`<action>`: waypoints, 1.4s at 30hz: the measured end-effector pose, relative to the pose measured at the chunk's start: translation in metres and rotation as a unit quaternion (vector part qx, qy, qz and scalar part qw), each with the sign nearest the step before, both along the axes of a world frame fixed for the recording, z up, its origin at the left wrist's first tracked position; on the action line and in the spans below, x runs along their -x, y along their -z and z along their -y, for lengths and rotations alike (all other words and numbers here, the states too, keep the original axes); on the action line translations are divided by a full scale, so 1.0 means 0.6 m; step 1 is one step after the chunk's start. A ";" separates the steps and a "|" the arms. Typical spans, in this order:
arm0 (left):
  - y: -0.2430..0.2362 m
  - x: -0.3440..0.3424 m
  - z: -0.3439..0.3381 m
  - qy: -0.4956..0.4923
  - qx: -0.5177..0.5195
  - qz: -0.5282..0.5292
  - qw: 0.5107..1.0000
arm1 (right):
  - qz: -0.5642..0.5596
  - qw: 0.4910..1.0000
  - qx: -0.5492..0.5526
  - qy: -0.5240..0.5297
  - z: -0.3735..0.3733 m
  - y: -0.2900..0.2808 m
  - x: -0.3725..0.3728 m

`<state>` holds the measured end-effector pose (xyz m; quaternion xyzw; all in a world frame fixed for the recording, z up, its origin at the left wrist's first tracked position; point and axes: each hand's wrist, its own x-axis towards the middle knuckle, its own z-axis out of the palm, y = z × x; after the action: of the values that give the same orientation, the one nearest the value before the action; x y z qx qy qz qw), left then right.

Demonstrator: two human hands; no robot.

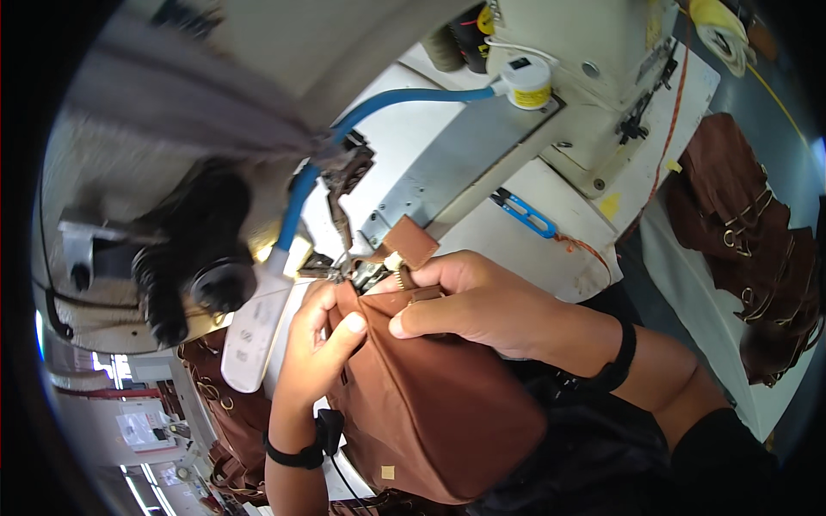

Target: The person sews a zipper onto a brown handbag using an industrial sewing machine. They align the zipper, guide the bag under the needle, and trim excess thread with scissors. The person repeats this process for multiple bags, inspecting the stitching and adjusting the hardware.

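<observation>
Behind the work, as the head view shows it, a white counter [572, 196] carries a pale sewing machine [568, 73], with a blue hose [409, 96] curving across its front. Blue thread snips [527, 213] lie on the counter to the right of a grey metal plate [465, 159], an orange cord tied to them. More brown bags [731, 202] with brass-coloured fittings are piled at the right. Nearest the wearer, a brown bag [430, 396] hangs below the machine's stitching area, its upper edge just beside the metal parts there. The left hand [320, 340] pinches that edge between thumb and fingers; the right hand [477, 301] grips it a little further right, thumb on top, beside a zipper [398, 277] and a small brown leather tab [413, 242]. Both wrists wear black bands [621, 357]
</observation>
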<state>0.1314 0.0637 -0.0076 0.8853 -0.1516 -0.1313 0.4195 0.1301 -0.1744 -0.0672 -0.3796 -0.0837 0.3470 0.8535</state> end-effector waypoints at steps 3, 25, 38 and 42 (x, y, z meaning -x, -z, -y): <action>0.007 -0.002 -0.004 -0.011 0.023 -0.037 0.999 | -0.012 1.000 0.024 0.001 0.001 -0.005 0.002; -0.007 -0.049 -0.003 0.030 0.063 -0.085 0.994 | 0.014 0.995 0.085 0.043 -0.002 -0.036 0.001; -0.081 -0.043 0.021 0.056 -0.085 0.002 0.995 | 0.280 0.884 0.339 0.159 0.006 -0.077 0.014; -0.069 -0.048 0.019 0.087 -0.063 0.077 0.991 | 0.397 0.772 0.403 0.290 -0.007 -0.066 0.013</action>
<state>0.1599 0.0521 0.0338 0.9008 -0.2514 -0.1078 0.3373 0.1221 -0.1699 -0.0274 -0.7992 -0.1538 -0.0967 0.5730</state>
